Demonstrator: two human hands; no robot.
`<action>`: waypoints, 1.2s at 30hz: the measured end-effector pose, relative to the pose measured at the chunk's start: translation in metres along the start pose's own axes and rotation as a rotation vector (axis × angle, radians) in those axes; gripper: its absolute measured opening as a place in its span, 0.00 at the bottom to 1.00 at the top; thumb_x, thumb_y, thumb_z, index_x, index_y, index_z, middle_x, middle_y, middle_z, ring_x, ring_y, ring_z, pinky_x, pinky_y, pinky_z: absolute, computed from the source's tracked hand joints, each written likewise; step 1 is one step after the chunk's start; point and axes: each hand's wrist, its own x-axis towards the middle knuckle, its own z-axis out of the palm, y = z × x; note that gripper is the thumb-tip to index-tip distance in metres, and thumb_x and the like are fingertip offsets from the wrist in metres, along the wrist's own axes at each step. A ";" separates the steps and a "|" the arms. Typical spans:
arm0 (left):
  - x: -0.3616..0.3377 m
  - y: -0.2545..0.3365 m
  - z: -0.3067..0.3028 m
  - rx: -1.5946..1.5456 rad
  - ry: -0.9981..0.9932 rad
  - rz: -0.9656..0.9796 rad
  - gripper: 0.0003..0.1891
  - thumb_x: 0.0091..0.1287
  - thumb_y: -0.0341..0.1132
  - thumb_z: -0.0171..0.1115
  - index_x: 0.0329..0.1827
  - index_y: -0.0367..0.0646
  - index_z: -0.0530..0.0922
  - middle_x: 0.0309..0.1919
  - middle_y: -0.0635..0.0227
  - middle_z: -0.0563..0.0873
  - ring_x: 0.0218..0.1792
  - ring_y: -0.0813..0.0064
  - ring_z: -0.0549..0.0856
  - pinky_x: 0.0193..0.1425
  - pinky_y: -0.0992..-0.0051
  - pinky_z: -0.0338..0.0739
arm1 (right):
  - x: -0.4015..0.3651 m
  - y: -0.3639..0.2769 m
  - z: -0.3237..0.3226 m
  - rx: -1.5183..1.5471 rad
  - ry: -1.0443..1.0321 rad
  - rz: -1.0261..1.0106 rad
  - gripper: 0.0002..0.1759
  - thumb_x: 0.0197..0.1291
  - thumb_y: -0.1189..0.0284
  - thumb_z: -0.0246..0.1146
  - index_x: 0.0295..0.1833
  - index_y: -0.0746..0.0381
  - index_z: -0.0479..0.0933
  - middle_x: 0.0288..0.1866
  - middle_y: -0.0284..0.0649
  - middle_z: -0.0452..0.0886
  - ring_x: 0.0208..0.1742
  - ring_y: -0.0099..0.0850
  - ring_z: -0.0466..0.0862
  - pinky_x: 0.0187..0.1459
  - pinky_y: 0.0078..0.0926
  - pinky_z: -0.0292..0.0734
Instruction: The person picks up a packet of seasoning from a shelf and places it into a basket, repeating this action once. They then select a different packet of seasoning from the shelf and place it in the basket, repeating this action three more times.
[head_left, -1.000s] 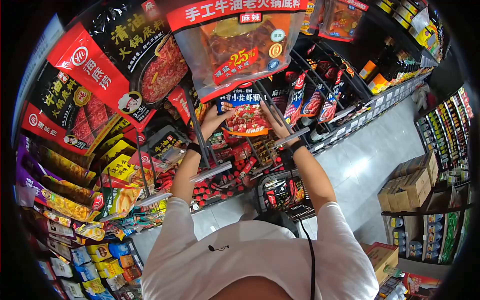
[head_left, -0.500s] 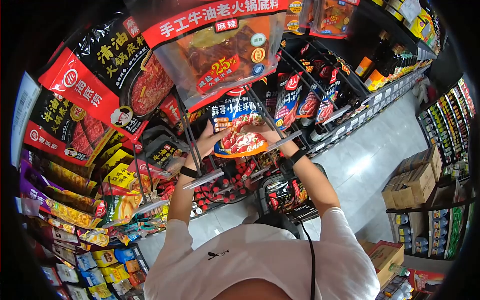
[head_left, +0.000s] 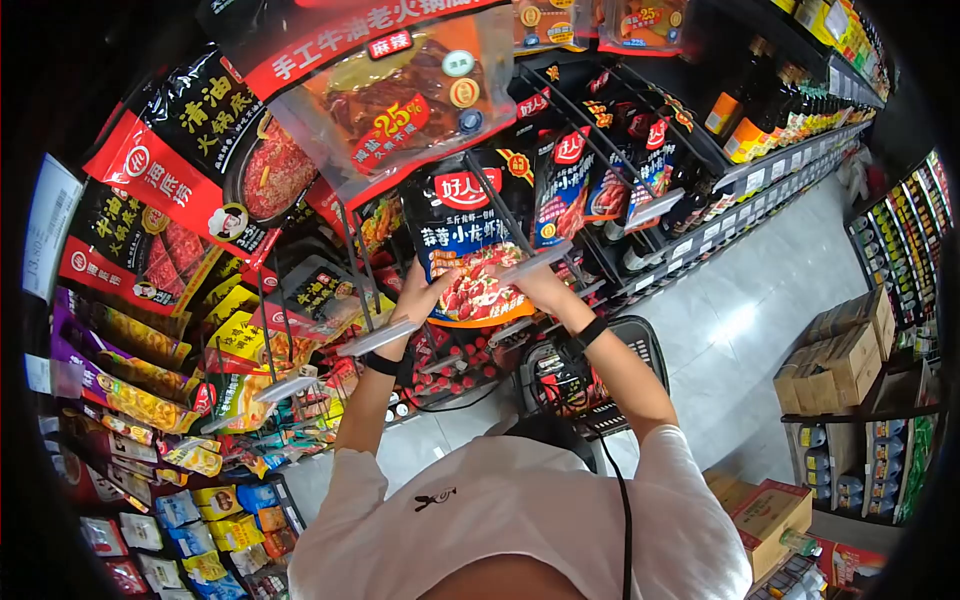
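Note:
A black and blue food pouch (head_left: 465,235) with a red logo and a picture of red food is upright at the shelf hooks. My left hand (head_left: 422,295) is closed on its lower left edge, thumb on the front. On its lower right side my right hand (head_left: 543,287) grips it, partly behind a hook's clear price holder (head_left: 537,262). Both wrists wear black bands. Similar pouches (head_left: 563,187) hang just to the right.
A large clear-fronted pouch (head_left: 395,100) hangs above the hands. Red and black packets (head_left: 185,180) hang at left. A black basket (head_left: 625,375) stands below on the right. Cardboard boxes (head_left: 835,365) and bottle shelves (head_left: 790,125) are farther right.
The held pouch has come down and more of it shows, including its red logo. My hands sit slightly lower in view. The view has shifted, moving the hanging packs left.

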 end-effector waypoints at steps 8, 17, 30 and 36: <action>-0.028 -0.016 0.047 0.035 0.085 0.059 0.22 0.63 0.31 0.60 0.58 0.37 0.64 0.51 0.67 0.75 0.50 0.81 0.74 0.56 0.78 0.68 | -0.037 -0.001 -0.025 -0.098 -0.033 -0.088 0.17 0.52 0.73 0.67 0.47 0.68 0.76 0.41 0.37 0.82 0.41 0.22 0.78 0.45 0.23 0.72; -0.048 -0.028 0.074 0.082 0.112 0.071 0.15 0.64 0.31 0.59 0.52 0.36 0.69 0.46 0.68 0.79 0.47 0.80 0.77 0.53 0.77 0.70 | -0.049 0.020 -0.045 -0.104 -0.098 -0.146 0.17 0.51 0.71 0.69 0.45 0.67 0.77 0.38 0.37 0.82 0.39 0.21 0.79 0.44 0.24 0.73; -0.096 0.003 0.118 0.063 0.174 -0.011 0.15 0.62 0.28 0.60 0.51 0.34 0.72 0.46 0.67 0.80 0.46 0.79 0.78 0.53 0.77 0.71 | -0.103 0.019 -0.057 -0.097 -0.125 -0.127 0.21 0.49 0.66 0.70 0.44 0.69 0.76 0.39 0.40 0.82 0.39 0.24 0.79 0.44 0.25 0.74; -0.110 0.005 0.142 0.039 0.177 -0.032 0.16 0.62 0.28 0.61 0.52 0.34 0.71 0.46 0.67 0.80 0.45 0.80 0.78 0.52 0.77 0.72 | -0.128 0.025 -0.068 -0.086 -0.115 -0.106 0.20 0.50 0.66 0.70 0.43 0.69 0.76 0.35 0.38 0.82 0.35 0.22 0.79 0.40 0.23 0.74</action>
